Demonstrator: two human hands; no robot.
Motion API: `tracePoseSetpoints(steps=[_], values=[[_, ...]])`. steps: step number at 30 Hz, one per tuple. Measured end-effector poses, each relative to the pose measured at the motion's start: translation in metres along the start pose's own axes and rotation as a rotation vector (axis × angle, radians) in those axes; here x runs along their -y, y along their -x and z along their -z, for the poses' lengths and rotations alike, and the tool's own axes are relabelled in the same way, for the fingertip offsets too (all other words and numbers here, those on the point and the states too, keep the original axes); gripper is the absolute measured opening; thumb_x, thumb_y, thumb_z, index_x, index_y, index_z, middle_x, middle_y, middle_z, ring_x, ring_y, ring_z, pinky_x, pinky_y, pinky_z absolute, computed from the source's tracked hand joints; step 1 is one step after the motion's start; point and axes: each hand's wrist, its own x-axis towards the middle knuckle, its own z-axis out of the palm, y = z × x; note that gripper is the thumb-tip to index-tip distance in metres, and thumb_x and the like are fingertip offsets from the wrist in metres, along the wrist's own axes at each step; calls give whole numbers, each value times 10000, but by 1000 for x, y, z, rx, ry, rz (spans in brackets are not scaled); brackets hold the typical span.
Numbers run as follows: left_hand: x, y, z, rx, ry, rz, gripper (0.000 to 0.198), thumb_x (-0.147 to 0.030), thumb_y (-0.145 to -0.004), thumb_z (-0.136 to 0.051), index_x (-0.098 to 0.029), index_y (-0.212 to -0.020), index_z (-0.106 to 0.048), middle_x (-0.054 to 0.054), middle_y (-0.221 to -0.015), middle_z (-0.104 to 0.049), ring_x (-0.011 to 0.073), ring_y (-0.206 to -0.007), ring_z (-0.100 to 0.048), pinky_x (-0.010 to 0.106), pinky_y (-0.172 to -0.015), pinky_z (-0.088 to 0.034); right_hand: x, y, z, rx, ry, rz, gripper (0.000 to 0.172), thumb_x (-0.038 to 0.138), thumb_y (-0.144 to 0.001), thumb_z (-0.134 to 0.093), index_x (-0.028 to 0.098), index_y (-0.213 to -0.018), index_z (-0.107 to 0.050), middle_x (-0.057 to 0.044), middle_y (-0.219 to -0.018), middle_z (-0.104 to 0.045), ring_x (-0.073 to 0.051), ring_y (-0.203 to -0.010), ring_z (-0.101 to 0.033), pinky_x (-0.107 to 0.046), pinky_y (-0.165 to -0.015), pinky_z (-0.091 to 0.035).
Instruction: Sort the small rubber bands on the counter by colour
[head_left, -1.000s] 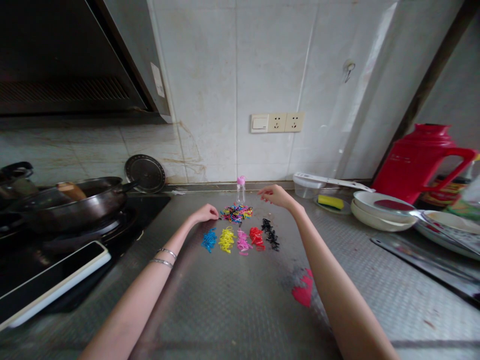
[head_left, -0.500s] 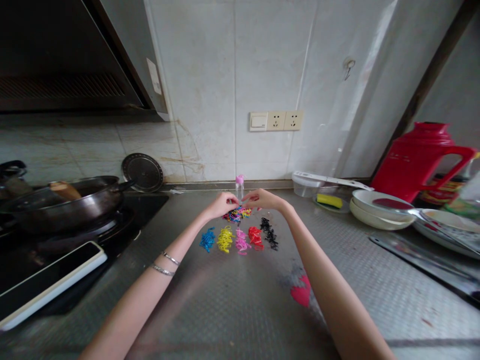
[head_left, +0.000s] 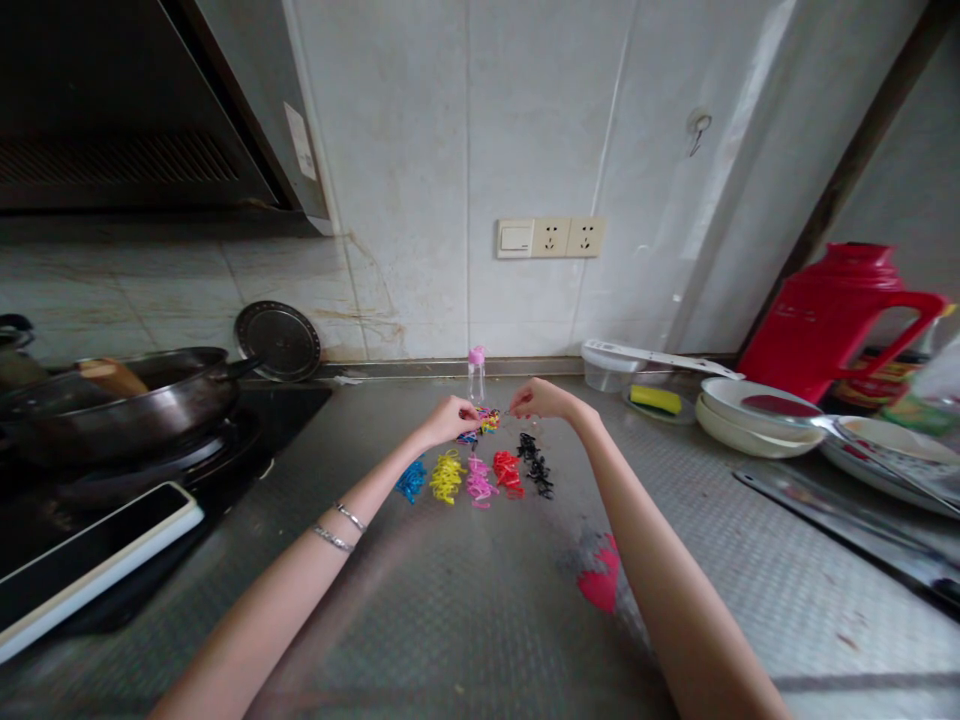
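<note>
My left hand (head_left: 454, 418) reaches over the left side of a mixed heap of small coloured rubber bands (head_left: 489, 419), fingers pinched together; whatever is between them is too small to make out. To the right of the heap, my right hand (head_left: 541, 399) is held in a pinch, with a tiny dark bit at its fingertips. In front lie sorted piles of rubber bands in a row: blue (head_left: 411, 481), yellow (head_left: 448, 476), pink (head_left: 480, 482), red (head_left: 508, 473) and black (head_left: 535, 466). Behind the heap stands a clear bottle with a pink cap (head_left: 477, 374).
On the left, a pan (head_left: 142, 400) sits on the stove beside a phone (head_left: 97, 565). Bowls (head_left: 757, 425), a yellow sponge (head_left: 655, 400), a knife (head_left: 840, 530) and a red thermos jug (head_left: 825, 320) stand to the right. A tiled wall closes off the back.
My hands, close together over the heap before, have moved apart. The right one has shifted to the right, while the left one is slightly lower and further right, over the heap.
</note>
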Motion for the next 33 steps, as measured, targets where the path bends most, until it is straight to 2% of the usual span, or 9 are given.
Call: tracePoseSetpoints(steps=[4, 9, 14, 19, 25, 33], values=[[13, 3, -12, 72, -168, 62, 173, -243, -636, -589, -105, -683, -683, 41, -626, -641, 119, -557, -525, 212, -542, -369, -23, 0, -4, 61, 14, -166, 187, 149, -609, -556, 137, -747, -682, -42, -673, -662, -100, -548, -566, -150, -418, -380], [8, 8, -18, 66, -310, 93, 120, -266, -601, -632, -159, -628, -679, 34, -620, -636, 136, -574, -535, 224, -552, -369, -35, 1, -8, 146, -32, -298, 207, 202, -616, -617, 171, -813, -674, -46, -713, -673, -96, -586, -597, -147, -474, -431], [1, 10, -20, 35, -396, 116, 70, -228, -600, -627, -194, -638, -675, 32, -670, -641, 153, -615, -547, 234, -564, -373, -37, 3, -1, 117, -68, -287, 208, 243, -660, -610, 165, -846, -658, -66, -797, -677, -97, -596, -599, -164, -480, -447], [2, 9, -20, 32, -365, 160, 89, -229, -605, -616, -152, -621, -659, 47, -637, -634, 146, -591, -544, 224, -557, -379, -36, 8, 7, 82, -88, -278, 214, 251, -681, -604, 152, -866, -650, -75, -783, -677, -99, -597, -597, -163, -478, -449], [8, 6, -22, 83, -381, 200, 116, -214, -604, -571, -136, -573, -651, 50, -591, -629, 141, -548, -535, 226, -530, -374, -33, 13, 14, 67, -92, -265, 227, 248, -707, -577, 150, -900, -644, -82, -805, -676, -104, -617, -596, -161, -471, -450], [5, 7, -21, 127, -330, 152, 156, -168, -603, -513, -122, -604, -662, 27, -586, -630, 112, -549, -533, 197, -516, -352, -28, 12, 15, 95, -70, -257, 256, 279, -713, -583, 149, -926, -639, -83, -833, -675, -113, -646, -608, -190, -519, -480]])
